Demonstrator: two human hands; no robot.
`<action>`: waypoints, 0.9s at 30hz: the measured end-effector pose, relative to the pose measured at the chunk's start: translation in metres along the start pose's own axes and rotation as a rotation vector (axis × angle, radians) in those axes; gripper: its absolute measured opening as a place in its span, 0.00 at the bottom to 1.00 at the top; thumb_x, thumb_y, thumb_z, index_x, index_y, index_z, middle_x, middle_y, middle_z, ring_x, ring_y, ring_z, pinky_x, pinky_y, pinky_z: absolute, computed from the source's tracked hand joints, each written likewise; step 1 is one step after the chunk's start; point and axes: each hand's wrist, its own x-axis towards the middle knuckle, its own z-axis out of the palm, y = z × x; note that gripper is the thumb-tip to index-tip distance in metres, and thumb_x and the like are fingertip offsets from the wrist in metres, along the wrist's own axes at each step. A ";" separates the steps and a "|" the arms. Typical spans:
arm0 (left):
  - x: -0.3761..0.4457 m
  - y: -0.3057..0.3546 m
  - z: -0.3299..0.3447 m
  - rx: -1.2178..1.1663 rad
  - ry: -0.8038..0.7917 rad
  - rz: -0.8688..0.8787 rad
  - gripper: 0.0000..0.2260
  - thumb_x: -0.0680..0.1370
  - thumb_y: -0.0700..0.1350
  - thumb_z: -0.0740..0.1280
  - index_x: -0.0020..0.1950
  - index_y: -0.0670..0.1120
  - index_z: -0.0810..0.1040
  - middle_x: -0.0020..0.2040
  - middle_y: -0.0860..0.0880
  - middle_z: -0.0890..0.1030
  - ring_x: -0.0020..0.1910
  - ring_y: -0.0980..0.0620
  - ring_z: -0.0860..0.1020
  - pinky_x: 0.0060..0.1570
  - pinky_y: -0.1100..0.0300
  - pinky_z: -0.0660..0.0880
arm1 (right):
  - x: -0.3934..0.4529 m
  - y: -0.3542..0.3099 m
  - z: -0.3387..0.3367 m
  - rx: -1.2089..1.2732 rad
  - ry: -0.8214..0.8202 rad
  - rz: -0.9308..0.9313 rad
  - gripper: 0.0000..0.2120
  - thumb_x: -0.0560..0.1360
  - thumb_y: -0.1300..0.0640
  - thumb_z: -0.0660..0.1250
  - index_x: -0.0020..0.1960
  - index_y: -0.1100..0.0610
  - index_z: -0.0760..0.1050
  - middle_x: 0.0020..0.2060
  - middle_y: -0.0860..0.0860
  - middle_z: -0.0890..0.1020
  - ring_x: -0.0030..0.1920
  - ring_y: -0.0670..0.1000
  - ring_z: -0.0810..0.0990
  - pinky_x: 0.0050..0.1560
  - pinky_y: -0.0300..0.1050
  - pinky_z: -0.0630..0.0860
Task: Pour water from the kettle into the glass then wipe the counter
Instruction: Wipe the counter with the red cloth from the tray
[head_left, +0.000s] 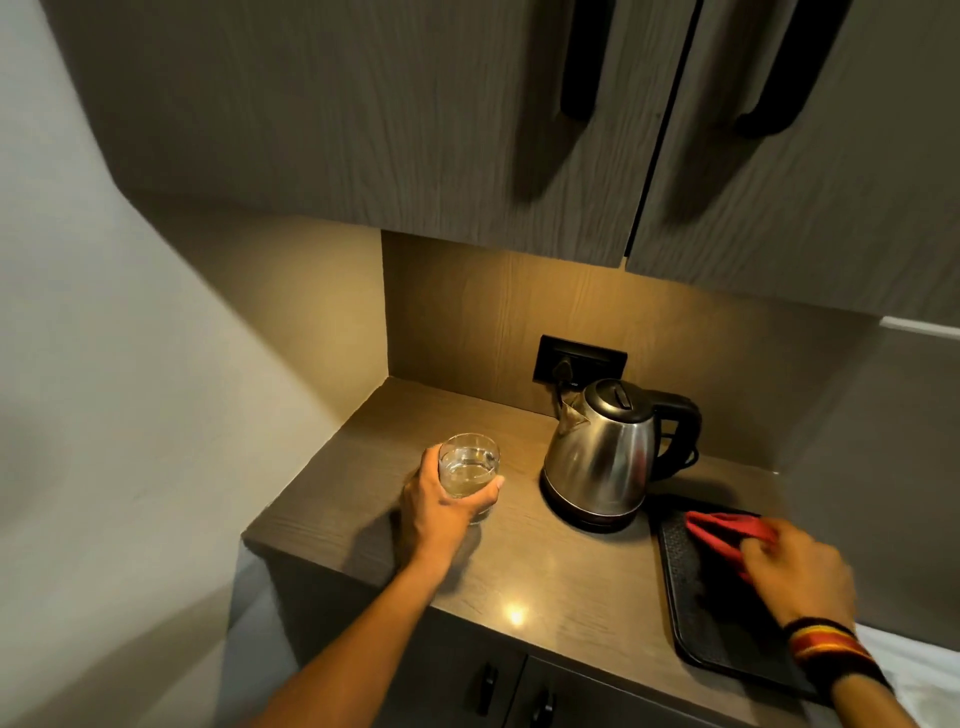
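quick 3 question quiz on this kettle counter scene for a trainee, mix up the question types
1. True or false: the glass already holds water.
2. Which hand grips the red cloth? A) left hand B) right hand C) neither
3. Fill in: the red cloth lies over the black ____, right of the kettle.

Key
1. True: water shows in the glass, which the left hand holds.
2. B: the right hand pinches the cloth.
3. tray: the kettle stands upright on its base on the counter, lid closed.
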 end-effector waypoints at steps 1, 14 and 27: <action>0.002 0.003 -0.005 -0.014 0.004 0.005 0.36 0.65 0.63 0.80 0.68 0.50 0.74 0.59 0.50 0.80 0.56 0.51 0.78 0.49 0.59 0.79 | -0.001 -0.004 -0.008 0.057 0.079 -0.014 0.14 0.72 0.54 0.66 0.55 0.55 0.82 0.42 0.65 0.84 0.43 0.68 0.82 0.46 0.58 0.80; 0.016 0.014 -0.046 0.037 0.080 0.115 0.37 0.62 0.70 0.77 0.62 0.49 0.77 0.53 0.49 0.83 0.49 0.50 0.81 0.46 0.54 0.81 | -0.113 -0.088 0.082 0.053 -0.503 -0.728 0.30 0.77 0.35 0.58 0.76 0.43 0.64 0.76 0.41 0.62 0.77 0.44 0.59 0.77 0.46 0.55; 0.027 -0.005 -0.057 0.046 0.141 0.118 0.37 0.64 0.62 0.81 0.67 0.47 0.78 0.60 0.47 0.85 0.54 0.49 0.82 0.49 0.53 0.84 | -0.057 -0.211 0.177 -0.115 -0.376 -0.684 0.30 0.82 0.43 0.42 0.81 0.55 0.52 0.80 0.55 0.57 0.80 0.58 0.49 0.79 0.60 0.45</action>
